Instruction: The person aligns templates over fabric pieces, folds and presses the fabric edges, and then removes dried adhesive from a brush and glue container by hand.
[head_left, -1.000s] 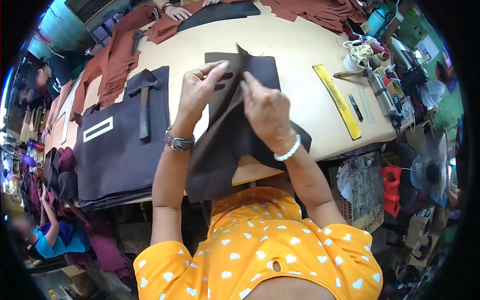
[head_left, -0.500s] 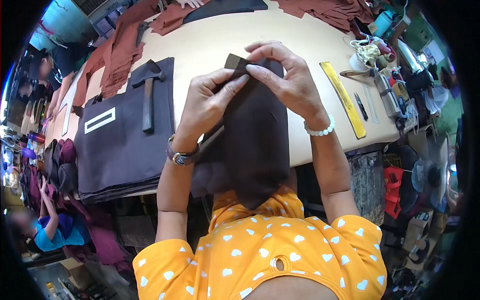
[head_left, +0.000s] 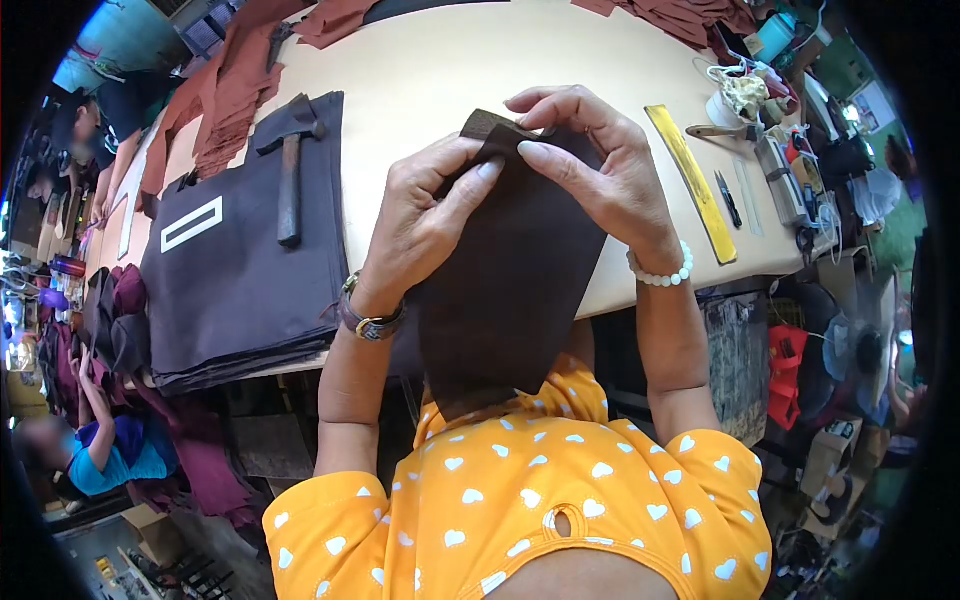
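Observation:
A dark brown sheet of leather or cloth (head_left: 510, 270) hangs from both hands over the table's front edge and down to my lap. Its top edge is turned over, showing a lighter olive-brown strip. My left hand (head_left: 430, 205) pinches this edge between thumb and fingers on the left. Close beside it, my right hand (head_left: 600, 165) grips the same edge, thumb in front and fingers behind. To the left, a hammer (head_left: 290, 190) and a pale rectangular frame (head_left: 192, 226) lie on a stack of dark sheets (head_left: 250, 285).
On the pale table (head_left: 430, 70), a yellow ruler (head_left: 690, 185), a pen-like knife (head_left: 728, 200) and a brush (head_left: 718, 131) lie to the right. Reddish-brown pieces (head_left: 235, 100) are at the back left. A person in blue (head_left: 120, 460) is at the lower left.
The sheet has swung and tilted, its lower end now further left. Both hands have shifted slightly right, still holding the top edge. Another person's hand at the far edge is out of view.

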